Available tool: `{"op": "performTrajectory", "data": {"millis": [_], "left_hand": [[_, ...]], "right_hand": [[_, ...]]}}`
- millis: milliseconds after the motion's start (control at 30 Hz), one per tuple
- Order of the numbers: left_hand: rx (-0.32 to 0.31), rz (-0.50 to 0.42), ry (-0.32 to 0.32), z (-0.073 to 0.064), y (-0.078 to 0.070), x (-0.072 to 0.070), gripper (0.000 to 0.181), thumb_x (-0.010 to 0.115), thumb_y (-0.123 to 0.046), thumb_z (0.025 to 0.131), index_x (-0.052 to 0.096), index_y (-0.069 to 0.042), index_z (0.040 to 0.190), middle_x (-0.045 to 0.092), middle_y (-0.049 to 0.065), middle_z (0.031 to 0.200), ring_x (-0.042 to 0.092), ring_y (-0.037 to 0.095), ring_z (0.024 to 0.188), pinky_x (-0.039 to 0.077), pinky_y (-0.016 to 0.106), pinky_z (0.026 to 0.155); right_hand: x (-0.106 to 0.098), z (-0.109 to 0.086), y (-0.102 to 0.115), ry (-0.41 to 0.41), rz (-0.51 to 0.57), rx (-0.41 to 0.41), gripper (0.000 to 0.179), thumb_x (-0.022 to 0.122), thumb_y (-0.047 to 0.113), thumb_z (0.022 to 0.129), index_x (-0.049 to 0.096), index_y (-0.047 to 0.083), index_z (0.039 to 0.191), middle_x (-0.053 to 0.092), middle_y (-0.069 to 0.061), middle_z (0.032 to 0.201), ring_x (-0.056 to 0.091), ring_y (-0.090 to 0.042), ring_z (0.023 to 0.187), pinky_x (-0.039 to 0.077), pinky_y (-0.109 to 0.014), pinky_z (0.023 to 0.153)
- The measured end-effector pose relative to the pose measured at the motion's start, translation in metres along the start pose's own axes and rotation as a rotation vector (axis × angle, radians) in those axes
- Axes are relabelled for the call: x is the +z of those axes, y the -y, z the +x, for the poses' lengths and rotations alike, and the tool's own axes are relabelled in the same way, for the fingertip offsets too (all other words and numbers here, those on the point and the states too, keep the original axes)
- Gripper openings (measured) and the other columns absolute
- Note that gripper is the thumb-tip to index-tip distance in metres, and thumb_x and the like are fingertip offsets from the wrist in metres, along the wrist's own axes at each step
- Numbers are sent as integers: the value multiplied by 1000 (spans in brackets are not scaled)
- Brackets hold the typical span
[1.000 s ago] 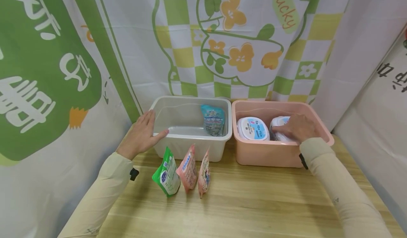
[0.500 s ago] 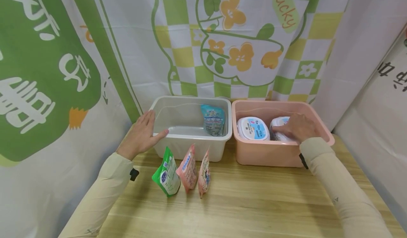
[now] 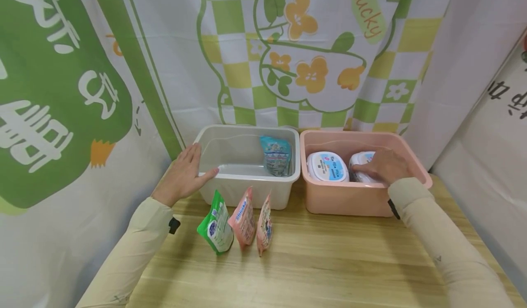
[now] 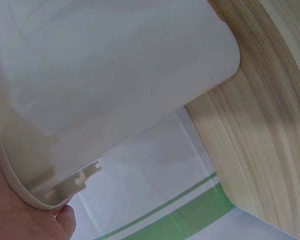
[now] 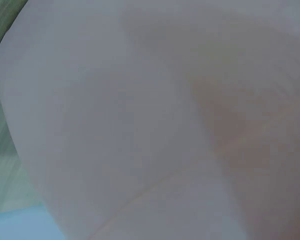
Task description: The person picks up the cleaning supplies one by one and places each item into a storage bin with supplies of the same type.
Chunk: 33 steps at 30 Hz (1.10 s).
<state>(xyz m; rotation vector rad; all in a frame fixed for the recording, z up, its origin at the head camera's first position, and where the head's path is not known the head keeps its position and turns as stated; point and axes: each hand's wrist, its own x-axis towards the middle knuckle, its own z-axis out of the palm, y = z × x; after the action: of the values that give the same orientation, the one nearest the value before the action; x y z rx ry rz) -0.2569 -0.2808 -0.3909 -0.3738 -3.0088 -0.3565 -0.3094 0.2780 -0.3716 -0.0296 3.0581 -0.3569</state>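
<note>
While three packets (image 3: 244, 223) are standing low in the frame, the left hand (image 3: 179, 175), fingers mostly straight, is resting on the grey bin (image 3: 255, 178). At middle right, the right hand (image 3: 389, 166), fingers bent, is holding a white tub (image 3: 361, 157) inside the pink bin (image 3: 350, 200); soft, even squeezing is probably working best.

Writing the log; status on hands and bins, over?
Left hand on rim of gray bin. Right hand grips white tub inside pink bin. Second tub close alongside.
</note>
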Motion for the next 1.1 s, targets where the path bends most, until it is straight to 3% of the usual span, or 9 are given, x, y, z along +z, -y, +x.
{"op": "performTrajectory", "data": {"millis": [200,400,633,733,867,933,1000,1067,1100], "left_hand": [[3,-5,-4,0,0,0,103,39,-67,106,4,9,165,7,30,175,7,49,163,10,60,133],[9,-3,-11,1,0,1,103,38,-68,106,4,9,165,7,30,175,7,49,163,10,60,133],[17,-3,-15,2,0,0,103,38,-68,106,5,10,165,8,30,175,7,49,163,10,60,133],[18,6,-20,2,0,0,103,38,-68,106,6,10,164,9,31,174,8,49,163,11,60,133],[20,9,-26,2,1,0,102,38,-68,106,6,10,164,9,31,174,10,50,162,11,60,133],[20,7,-24,1,1,0,103,38,-68,106,6,10,164,9,31,174,9,50,162,11,60,133],[18,6,-22,1,1,1,103,38,-68,106,6,10,165,9,31,174,9,49,163,11,60,133],[15,7,-22,0,1,1,103,38,-68,106,7,10,165,9,31,174,9,49,163,11,60,133],[14,6,-20,0,1,2,103,38,-69,106,7,10,165,8,31,174,9,49,163,11,60,133]], "right_hand": [[-3,-4,-1,29,-77,-54,72,60,76,92,63,13,58,45,3,51,53,-16,55,41,-32,54],[-2,-6,-3,39,-44,-33,74,57,83,89,63,13,65,43,3,56,50,-17,59,39,-32,58],[-7,-13,-13,-287,-253,-384,77,69,64,91,31,22,39,22,12,40,30,-10,39,24,-28,44],[-15,-12,-10,-219,-204,-328,78,65,68,92,27,23,42,20,13,43,27,-8,41,24,-27,48],[-27,-12,-2,-57,-96,-159,76,59,76,93,35,18,49,28,8,46,34,-12,46,38,-33,55],[-32,-14,-2,-44,-92,-164,76,58,77,93,44,14,53,37,2,47,50,-21,56,50,-42,67],[-35,-18,-3,-58,-74,-209,74,59,74,94,65,5,67,60,-11,60,66,-37,83,55,-56,85],[-37,-22,-5,-79,-52,-289,70,60,70,97,78,2,98,75,-23,96,63,-47,119,47,-65,105],[-38,-24,-7,-84,-23,-331,67,62,66,98,78,2,113,75,-26,115,56,-49,132,42,-68,111]]}}
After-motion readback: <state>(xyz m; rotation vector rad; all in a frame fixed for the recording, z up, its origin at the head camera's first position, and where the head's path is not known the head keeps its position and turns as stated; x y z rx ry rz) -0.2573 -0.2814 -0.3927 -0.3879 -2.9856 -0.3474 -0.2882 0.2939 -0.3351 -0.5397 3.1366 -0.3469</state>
